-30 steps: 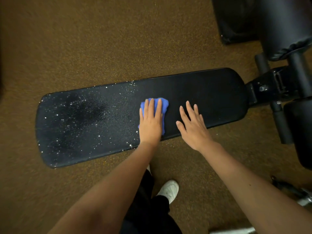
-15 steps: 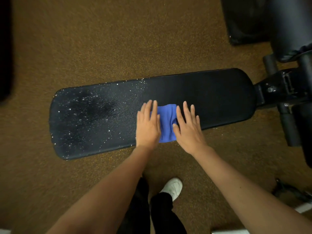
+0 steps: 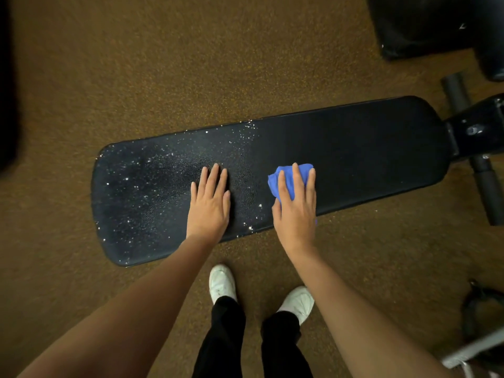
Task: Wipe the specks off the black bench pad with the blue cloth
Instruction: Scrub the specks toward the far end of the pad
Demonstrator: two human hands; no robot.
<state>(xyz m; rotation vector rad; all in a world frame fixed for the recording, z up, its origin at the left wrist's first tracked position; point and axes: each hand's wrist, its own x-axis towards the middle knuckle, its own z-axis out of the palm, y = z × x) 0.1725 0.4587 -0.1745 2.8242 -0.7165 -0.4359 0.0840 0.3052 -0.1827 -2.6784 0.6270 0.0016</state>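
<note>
Brown speckled floor (image 3: 136, 64) throughout, with two white shoes (image 3: 221, 282) below black trouser legs (image 3: 226, 339) near the bottom middle. At the right edge, a black metal frame bracket (image 3: 476, 132) with a bolt, flanked by black foam rollers, one above (image 3: 454, 90) and one below (image 3: 488, 192). Top right, a large black padded shape (image 3: 422, 25); along the left edge, a dark blurred shape (image 3: 6, 91); bottom right corner, a dark object (image 3: 480, 306) beside a pale grey bar (image 3: 474, 350), too unclear to identify.
</note>
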